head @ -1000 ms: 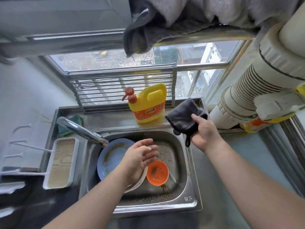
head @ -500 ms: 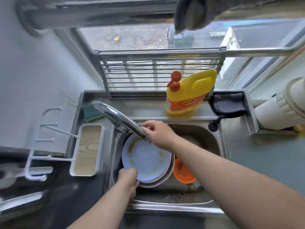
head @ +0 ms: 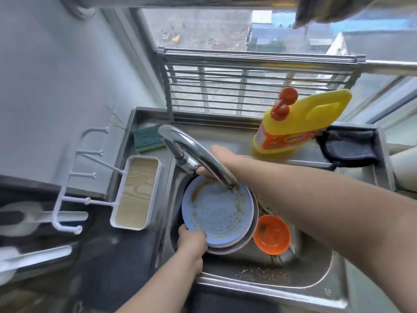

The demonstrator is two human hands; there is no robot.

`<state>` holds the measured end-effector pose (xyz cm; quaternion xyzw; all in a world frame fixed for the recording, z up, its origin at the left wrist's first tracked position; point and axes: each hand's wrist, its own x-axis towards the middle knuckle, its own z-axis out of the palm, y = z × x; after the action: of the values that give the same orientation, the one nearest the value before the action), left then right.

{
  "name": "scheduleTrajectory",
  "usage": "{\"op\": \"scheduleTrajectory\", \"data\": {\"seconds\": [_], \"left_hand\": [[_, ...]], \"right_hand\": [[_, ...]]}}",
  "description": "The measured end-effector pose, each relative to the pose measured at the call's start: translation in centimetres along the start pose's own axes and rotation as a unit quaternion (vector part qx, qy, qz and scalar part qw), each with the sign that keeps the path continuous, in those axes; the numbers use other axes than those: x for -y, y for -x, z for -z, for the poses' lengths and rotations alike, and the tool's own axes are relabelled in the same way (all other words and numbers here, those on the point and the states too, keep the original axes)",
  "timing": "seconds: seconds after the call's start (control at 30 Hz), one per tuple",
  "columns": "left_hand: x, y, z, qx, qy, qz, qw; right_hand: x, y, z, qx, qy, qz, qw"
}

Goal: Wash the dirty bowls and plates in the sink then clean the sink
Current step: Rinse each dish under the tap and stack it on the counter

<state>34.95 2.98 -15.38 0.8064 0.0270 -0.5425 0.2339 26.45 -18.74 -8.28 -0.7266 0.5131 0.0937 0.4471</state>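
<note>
We look down into a stainless steel sink (head: pixel 316 288) set below a window. The left hand (head: pixel 191 243) grips the near rim of a blue plate (head: pixel 217 214), fingers curled under its edge and thumb on top; the plate is smeared with yellow-brown residue and lies stacked on a second, paler plate (head: pixel 239 246) whose rim shows beneath it on the right. The right hand (head: pixel 212 168) reaches across the basin to the far edge of the plates and sits behind the chrome faucet (head: pixel 196 154), which hides most of it, so we cannot tell whether its fingers are closed on anything; one fingertip (head: pixel 199 169) shows just beside the spout. The spout's outlet hangs over the far part of the blue plate. Just right of the stack, on the basin floor, rests a small orange bowl (head: pixel 272 234) with dark residue inside. Food specks dot the basin floor near the front wall. On the ledge behind the sink stand a yellow detergent bottle (head: pixel 300 123) with an orange pump, a dark cloth (head: pixel 348 147) to its right, and a green sponge (head: pixel 149 138) at the left corner. A white rack with a wood-grain tray (head: pixel 136 193) sits left of the sink.
</note>
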Motion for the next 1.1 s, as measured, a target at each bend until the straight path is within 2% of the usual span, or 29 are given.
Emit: {"op": "scheduleTrajectory", "data": {"seconds": [0.2, 0.47, 0.6, 0.63, 0.77, 0.9, 1.1], "left_hand": [[0.6, -1.3, -0.9, -0.057, -0.047, -0.009, 0.997], [1.5, -2.5, -1.6, -0.093, -0.067, -0.028, 0.993], [0.9, -2.5, -1.9, -0.110, -0.059, -0.011, 0.992], [0.4, -1.9, -1.8, -0.113, -0.054, -0.003, 0.992], [-0.1, -1.2, -1.4, -0.105, -0.099, -0.032, 0.989], [0.0, -1.4, -0.9, -0.096, -0.115, -0.062, 0.987], [-0.9, 0.2, -0.1, -0.046, -0.104, -0.084, 0.990]], "right_hand": [[0.5, -0.5, -0.6, -0.026, 0.086, 0.047, 0.995], [-3.2, 2.0, -1.3, -0.013, 0.031, 0.085, 0.996], [-9.6, 6.0, -4.1, -0.115, 0.042, -0.033, 0.992], [-11.0, 7.1, -5.0, -0.120, 0.032, -0.065, 0.990], [-12.5, 9.0, -8.1, -0.084, -0.064, -0.142, 0.984], [-11.9, 8.6, -9.3, -0.102, -0.015, -0.175, 0.979], [-11.4, 11.3, -9.3, -0.077, -0.017, -0.215, 0.974]]}}
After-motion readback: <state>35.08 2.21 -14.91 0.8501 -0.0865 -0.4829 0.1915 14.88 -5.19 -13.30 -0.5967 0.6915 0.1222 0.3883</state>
